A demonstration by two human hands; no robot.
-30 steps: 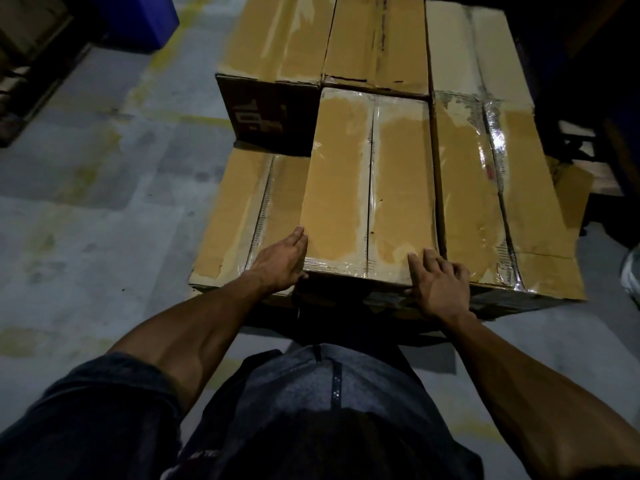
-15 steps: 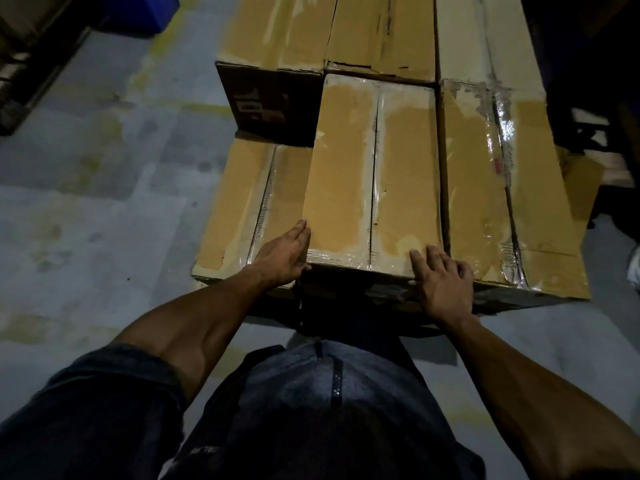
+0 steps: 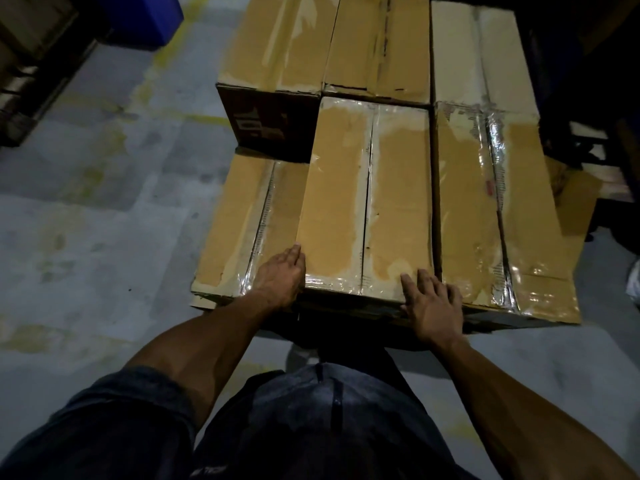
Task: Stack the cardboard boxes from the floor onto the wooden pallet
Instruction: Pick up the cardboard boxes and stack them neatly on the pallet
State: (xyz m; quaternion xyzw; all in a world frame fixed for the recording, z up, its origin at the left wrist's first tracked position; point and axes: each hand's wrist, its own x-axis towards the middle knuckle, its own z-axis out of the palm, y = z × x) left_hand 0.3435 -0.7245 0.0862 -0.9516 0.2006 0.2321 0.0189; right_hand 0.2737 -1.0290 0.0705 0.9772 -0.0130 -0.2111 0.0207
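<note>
**Cardboard box pushed into its place on the stack**

Cardboard, brown and taped along the seams, covers all in front of the person. The box (image 3: 367, 199) lies between the two hands, on top of a lower box (image 3: 239, 223), and its near end faces the person. The left hand (image 3: 282, 280) lies flat against its near left corner, fingers straight. The right hand (image 3: 433, 303) is spread over the near right edge, fingers straight too; neither hand grips anything. Just right of the right hand is a neighbour box (image 3: 485, 209), touching. The box looks stiff and rather heavy, I think, and the glossy tape may be slippery. Better to hold it at the bottom corners, not on the tape. The pallet itself is hidden.
</note>
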